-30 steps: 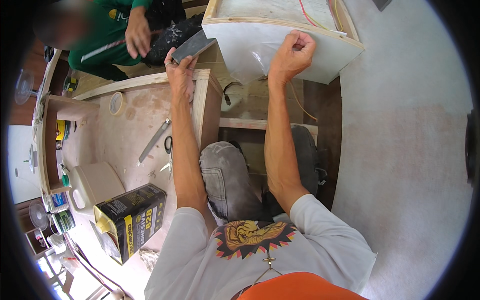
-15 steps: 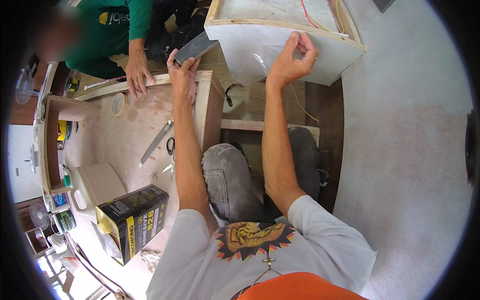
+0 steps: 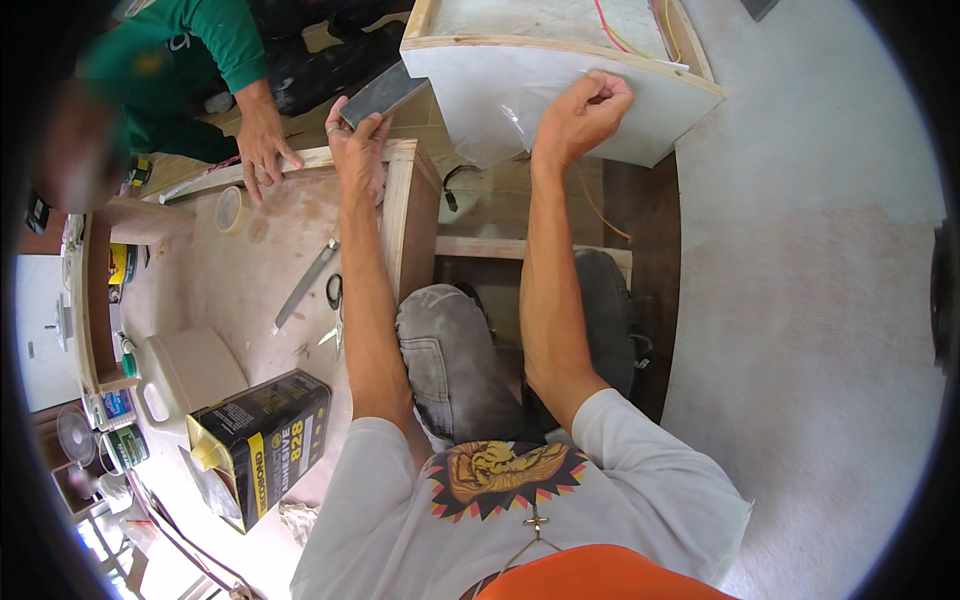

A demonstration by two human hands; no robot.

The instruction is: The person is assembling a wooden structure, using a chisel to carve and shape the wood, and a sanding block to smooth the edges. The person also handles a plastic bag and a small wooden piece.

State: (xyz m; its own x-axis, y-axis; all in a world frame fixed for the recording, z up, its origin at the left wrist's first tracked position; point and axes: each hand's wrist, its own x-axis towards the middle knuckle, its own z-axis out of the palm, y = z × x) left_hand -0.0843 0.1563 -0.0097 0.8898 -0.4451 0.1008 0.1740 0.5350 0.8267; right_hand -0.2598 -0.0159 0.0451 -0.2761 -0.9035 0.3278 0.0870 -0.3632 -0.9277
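Observation:
My left hand [image 3: 356, 145] grips a dark grey, flat rectangular block [image 3: 385, 97], its fingers and thumb at the near end. It is held above the corner of a wooden-framed cabinet [image 3: 405, 200]. My right hand [image 3: 580, 120] is closed in a pinch in front of the white panel [image 3: 465, 85] of a wooden box. Clear plastic film [image 3: 505, 135] hangs in creases beside that hand and seems to run into its fingers, though the fingertips are partly hidden. A thin wire [image 3: 597, 200] dangles below the right hand.
On the cabinet surface lie a tape roll [image 3: 233, 210], a file-like metal tool [image 3: 305, 285], scissors [image 3: 334, 300], a beige jug [image 3: 185, 375] and a black-yellow adhesive can [image 3: 260, 430]. A co-worker's hand [image 3: 264, 150] rests at its far edge. A large whitish surface [image 3: 800, 300] fills the right.
My right hand has dipped slightly and its fingers are curled tighter. The co-worker has shifted left and lower. The whole view has moved a little.

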